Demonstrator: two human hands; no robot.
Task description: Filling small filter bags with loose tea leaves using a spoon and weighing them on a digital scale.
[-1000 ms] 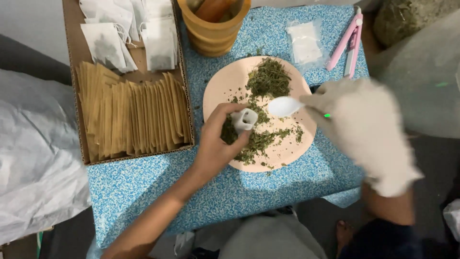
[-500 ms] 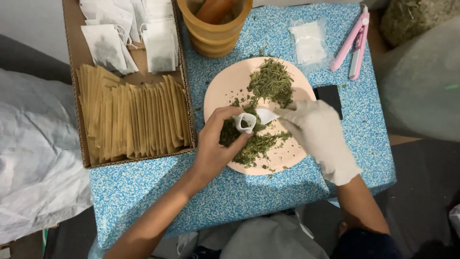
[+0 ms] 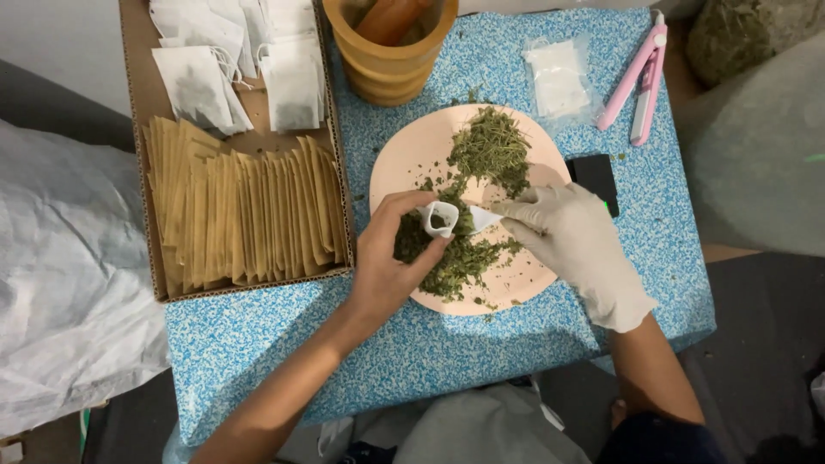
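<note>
My bare left hand (image 3: 388, 258) pinches a small white tea bag (image 3: 440, 218) held open above a pink plate (image 3: 404, 155) strewn with dried green herbs (image 3: 491, 151). My right hand (image 3: 577, 249), in a pale glove, grips a white spoon (image 3: 483, 218) whose tip rests at the bag's mouth. Both hands hover over the plate's lower half, where more herbs (image 3: 460, 258) lie in a heap.
A cardboard box (image 3: 131, 129) at the left holds tan paper envelopes (image 3: 241, 215) and white tea bags (image 3: 232, 60). A wooden mortar (image 3: 391, 60) stands behind the plate. A clear plastic pouch (image 3: 557, 79), a pink sealing tool (image 3: 638, 77) and a black device (image 3: 596, 179) lie at the right.
My gloved right hand has come down from the right and brought the spoon to the mouth of the tea bag. My left hand has kept the bag over the plate.
</note>
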